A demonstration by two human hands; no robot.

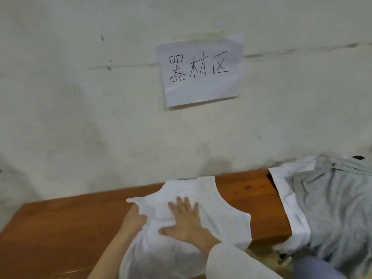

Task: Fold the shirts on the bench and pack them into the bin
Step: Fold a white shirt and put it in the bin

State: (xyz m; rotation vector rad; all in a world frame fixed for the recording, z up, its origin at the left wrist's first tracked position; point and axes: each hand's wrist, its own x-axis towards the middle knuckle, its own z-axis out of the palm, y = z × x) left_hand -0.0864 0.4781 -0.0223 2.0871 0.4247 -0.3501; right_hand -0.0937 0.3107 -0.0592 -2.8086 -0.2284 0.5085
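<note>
We have a white sleeveless shirt (225, 218) spread on the wooden bench (66, 228), low in the view at about 6 o'clock. Its neck end points toward the wall (80, 107) at 12 o'clock and its lower part hangs over the bench's near edge. Our right hand (185, 220) lies flat on the middle of the shirt, fingers straight and spread, palm pressing the cloth down. Our left hand (133, 218), at the shirt's 9 o'clock edge, grips the fabric by the shoulder strap. Its fingers are curled into the cloth and partly hidden by it. At 3 o'clock from the shirt, and apart from it, a heap of unfolded shirts (332, 208) covers the bench end, grey ones lying over a white one. A paper sign (201, 71) with handwritten characters hangs on the wall at 12 o'clock.
</note>
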